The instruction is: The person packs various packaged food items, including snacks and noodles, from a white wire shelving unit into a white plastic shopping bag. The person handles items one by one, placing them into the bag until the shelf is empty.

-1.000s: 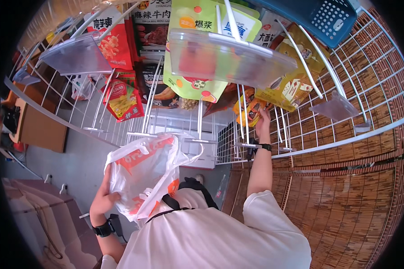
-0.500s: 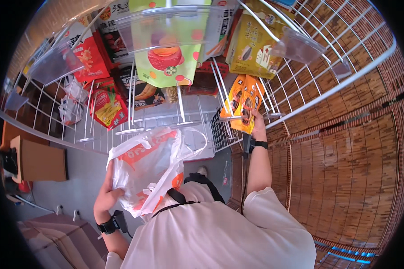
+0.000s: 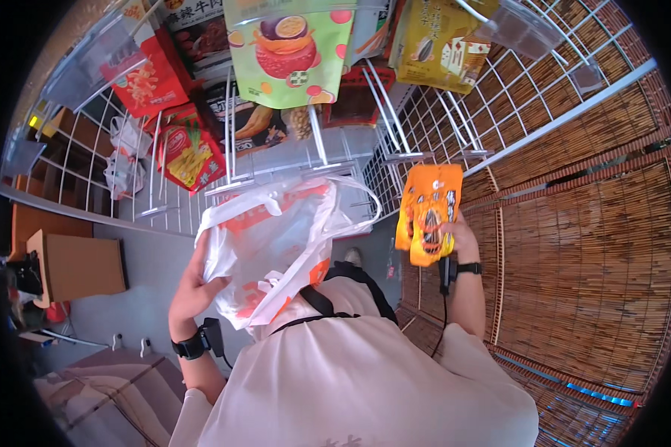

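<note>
My left hand [image 3: 194,294] grips the left side of a white plastic bag [image 3: 227,257] with orange-red print. The bag's mouth gapes upward in front of my chest, and one handle loop stands out on its right. To the right of the bag, my right hand [image 3: 462,238] is closed on the lower right side of orange snack packets [image 3: 431,197], seemingly two overlapping, with dark seeds pictured on the front. The packets are apart from the white wire rack [image 3: 335,165], just below its right-hand hooks. Fingers behind the packets are hidden.
Hanging on the rack are a green pouch [image 3: 291,56], yellow packets [image 3: 440,52] and red packets [image 3: 190,153]. Clear plastic label holders [image 3: 525,30] jut from hook ends. A bamboo screen [image 3: 574,253] borders the right; a cardboard box [image 3: 82,264] stands at left.
My right hand has drawn the orange packets off the hook, toward me and to the right. The bag, still in my left hand, sits slightly higher and farther right in view.
</note>
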The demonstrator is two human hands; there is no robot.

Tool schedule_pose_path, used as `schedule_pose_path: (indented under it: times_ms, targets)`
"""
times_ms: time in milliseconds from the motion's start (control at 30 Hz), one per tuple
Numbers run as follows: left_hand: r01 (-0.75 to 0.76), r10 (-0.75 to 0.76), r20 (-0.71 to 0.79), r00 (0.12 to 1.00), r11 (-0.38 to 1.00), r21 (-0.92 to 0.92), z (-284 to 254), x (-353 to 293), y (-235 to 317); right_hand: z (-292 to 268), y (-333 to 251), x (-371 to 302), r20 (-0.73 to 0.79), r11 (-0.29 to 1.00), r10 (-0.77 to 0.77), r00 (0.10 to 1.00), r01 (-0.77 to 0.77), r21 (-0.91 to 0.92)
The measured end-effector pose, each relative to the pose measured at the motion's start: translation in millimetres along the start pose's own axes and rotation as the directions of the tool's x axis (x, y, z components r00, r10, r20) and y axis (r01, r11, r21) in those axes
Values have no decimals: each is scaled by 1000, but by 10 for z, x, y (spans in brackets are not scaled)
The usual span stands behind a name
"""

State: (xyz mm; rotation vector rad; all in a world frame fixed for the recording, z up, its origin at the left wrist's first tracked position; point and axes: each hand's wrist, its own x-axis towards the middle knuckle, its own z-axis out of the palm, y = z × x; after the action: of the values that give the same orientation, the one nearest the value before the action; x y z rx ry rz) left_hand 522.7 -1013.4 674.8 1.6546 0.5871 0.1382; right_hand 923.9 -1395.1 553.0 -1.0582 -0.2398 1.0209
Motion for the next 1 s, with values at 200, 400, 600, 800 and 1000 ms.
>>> schedule_pose_path:
  times_ms: [200,400,600,800,1000]
  targets:
    - [3,11,-62,998,974,228,38,35,-147,1474,222,-15,303,981,195,933,-192,-38]
    - [-10,44,-98,994,946,323,89,32,-138,2254,1072,1084,444,607,786,430,-670,-426]
    - [94,-40,-175,984,945,312,69,-192,176,2531,1607,1576,468,682,698,543,-703,-201]
    - [22,-43,-300,953,997,-73,39,-534,27,2753,1788,1388,371,733,671,642,-649,-204]
    - [-120,17,-355,935,956,-269,4,-699,144,2767,2196,1278,76,48,357,931,63,-997]
